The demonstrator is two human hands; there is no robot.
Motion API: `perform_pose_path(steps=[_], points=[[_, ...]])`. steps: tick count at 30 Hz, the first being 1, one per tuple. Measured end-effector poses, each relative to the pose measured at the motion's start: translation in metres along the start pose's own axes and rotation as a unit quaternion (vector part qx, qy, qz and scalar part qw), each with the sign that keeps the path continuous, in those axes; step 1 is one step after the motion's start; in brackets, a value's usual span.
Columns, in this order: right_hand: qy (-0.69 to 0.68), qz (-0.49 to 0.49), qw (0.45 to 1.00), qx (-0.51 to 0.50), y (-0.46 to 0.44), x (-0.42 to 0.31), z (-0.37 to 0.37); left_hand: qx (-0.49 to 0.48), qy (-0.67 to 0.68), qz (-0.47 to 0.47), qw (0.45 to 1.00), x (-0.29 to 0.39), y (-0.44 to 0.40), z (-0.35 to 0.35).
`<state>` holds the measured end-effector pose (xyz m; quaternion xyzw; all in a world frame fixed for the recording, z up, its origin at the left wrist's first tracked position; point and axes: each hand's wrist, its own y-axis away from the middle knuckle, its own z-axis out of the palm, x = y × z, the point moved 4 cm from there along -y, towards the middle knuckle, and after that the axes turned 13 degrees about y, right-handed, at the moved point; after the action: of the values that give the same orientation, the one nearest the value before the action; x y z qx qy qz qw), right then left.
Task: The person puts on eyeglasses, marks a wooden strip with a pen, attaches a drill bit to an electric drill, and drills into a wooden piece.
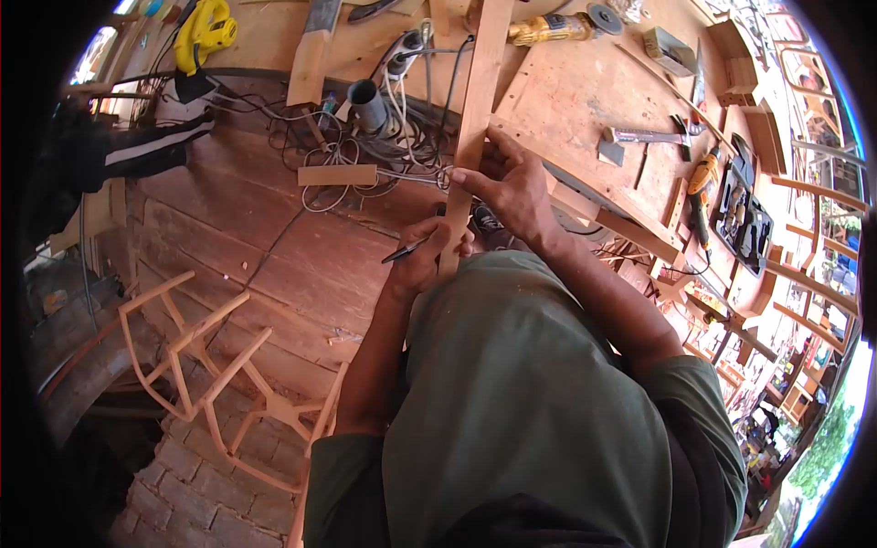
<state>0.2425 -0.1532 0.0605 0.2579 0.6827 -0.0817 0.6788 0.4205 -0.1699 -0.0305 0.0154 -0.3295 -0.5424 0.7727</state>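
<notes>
Long, narrow light-brown wooden board (477, 100) runs from over the pale wooden counter (575, 100) toward the person's torso. Left hand (421, 263) clamped round its near end, slim black pen (403, 252) also in it. Right hand (521, 194) clamped on board farther up. Yellow power tool with round dark disc (553, 29) lies on counter, right of board.

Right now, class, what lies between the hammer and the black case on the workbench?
In the head view, a yellow-and-black power tool lies between the hammer and the open black case.
</notes>
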Motion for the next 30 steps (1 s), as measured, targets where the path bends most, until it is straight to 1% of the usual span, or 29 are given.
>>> perform_pose_path(steps=[1,2,4,5,7,8,10,11,12,13,14,15,17,18,19,20,21,23,24,27,30], points=[[-0.013,-0.008,1.000,-0.001,-0.003,-0.002,0.002,0.004,0.022,0.005,1.000,0.002,-0.002,-0.001],[-0.001,-0.021,1.000,0.011,-0.005,0.006,0.005,0.010,0.009,0.023,1.000,0.005,-0.003,-0.001],[0.031,-0.015,0.999,-0.026,-0.010,0.005,0.010,0.023,-0.015,0.057,0.998,0.009,-0.006,0.002],[0.047,-0.011,0.998,-0.043,-0.012,0.005,0.012,0.022,-0.058,0.080,0.995,0.011,-0.009,0.003],[0.110,-0.017,0.994,-0.004,-0.015,0.003,0.014,0.021,-0.140,0.123,0.982,0.012,-0.016,0.010],[0.143,-0.022,0.989,0.014,-0.018,0.001,0.014,0.035,-0.218,0.129,0.967,0.013,-0.019,0.015],[0.184,-0.057,0.981,-0.006,-0.024,-0.009,0.009,0.067,-0.366,0.137,0.918,0.021,-0.022,0.032],[0.206,-0.071,0.976,-0.018,-0.026,-0.015,0.002,0.062,-0.396,0.142,0.905,0.025,-0.022,0.039],[0.279,-0.028,0.955,-0.101,-0.033,-0.023,-0.012,0.059,-0.422,0.144,0.893,0.029,-0.021,0.045],[0.267,-0.046,0.957,-0.101,-0.038,-0.011,-0.026,0.057,-0.445,0.147,0.881,0.032,-0.019,0.052],[0.284,-0.044,0.952,-0.104,-0.047,0.006,-0.044,0.055,-0.461,0.170,0.869,0.040,-0.016,0.061],[0.301,-0.044,0.946,-0.110,-0.058,0.019,-0.064,0.053,-0.457,0.212,0.862,0.049,-0.012,0.072],[0.427,-0.089,0.872,-0.223,-0.082,0.013,-0.099,0.051,-0.453,0.289,0.842,0.064,-0.002,0.094],[0.409,-0.053,0.864,-0.289,-0.089,0.014,-0.110,0.069,-0.458,0.321,0.826,0.071,0.000,0.104],[0.396,-0.049,0.850,-0.344,-0.095,0.020,-0.120,0.084,-0.466,0.352,0.807,0.078,0.001,0.114],[0.421,-0.065,0.815,-0.394,-0.101,0.023,-0.124,0.099,-0.474,0.381,0.787,0.081,0.002,0.120],[0.443,-0.079,0.776,-0.441,-0.103,0.023,-0.126,0.115,-0.527,0.378,0.752,0.078,-0.004,0.121],[0.462,-0.037,0.745,-0.479,-0.109,0.033,-0.125,0.143,-0.628,0.366,0.672,0.074,-0.022,0.115],[0.473,-0.017,0.726,-0.499,-0.112,0.038,-0.124,0.160,-0.648,0.286,0.688,0.065,-0.031,0.109],[0.474,0.016,0.707,-0.525,-0.133,0.048,-0.116,0.209,-0.636,0.248,0.700,0.027,-0.048,0.078],[0.479,-0.012,0.699,-0.531,-0.157,0.061,-0.108,0.250,-0.594,0.188,0.741,0.007,-0.060,0.060]])
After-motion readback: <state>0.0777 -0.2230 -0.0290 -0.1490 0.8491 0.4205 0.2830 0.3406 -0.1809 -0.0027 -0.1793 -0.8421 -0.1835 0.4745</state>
